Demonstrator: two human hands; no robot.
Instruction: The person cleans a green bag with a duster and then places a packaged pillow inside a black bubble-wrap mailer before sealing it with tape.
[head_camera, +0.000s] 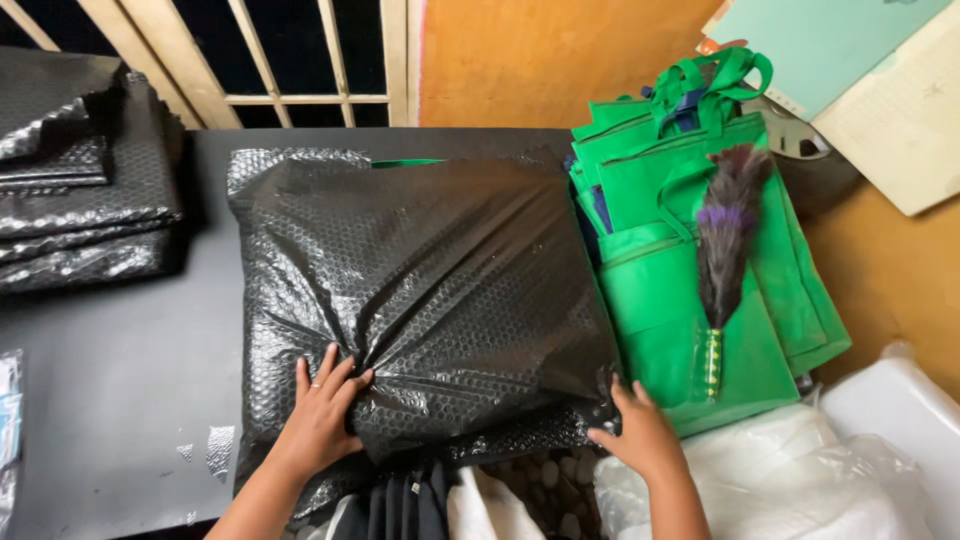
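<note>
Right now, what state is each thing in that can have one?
Black bubble-wrap package: lying flat on the table, wrapped shut.
Left hand: pressing the package's near edge.
Right hand: gripping the package's near right corner.
Green bags: stacked flat.
Feather duster: lying on the bags.
Black bubble-wrap stack: folded.

Both forearms are bare, with no sleeves in view. The left hand (320, 415) wears a thin ring on one of its fingers (313, 384). The right hand (640, 432) wears nothing.

Bubble-wrap parcel (420, 290) lies mid tabletop (110, 370). Left hand (318, 415) on its near left part, right hand (640, 432) at its near right corner. Folded bubble-wrap stack (85, 180) far left. Pile of tote bags (690, 260) just right of parcel, feather duster (725, 250) on top.
</note>
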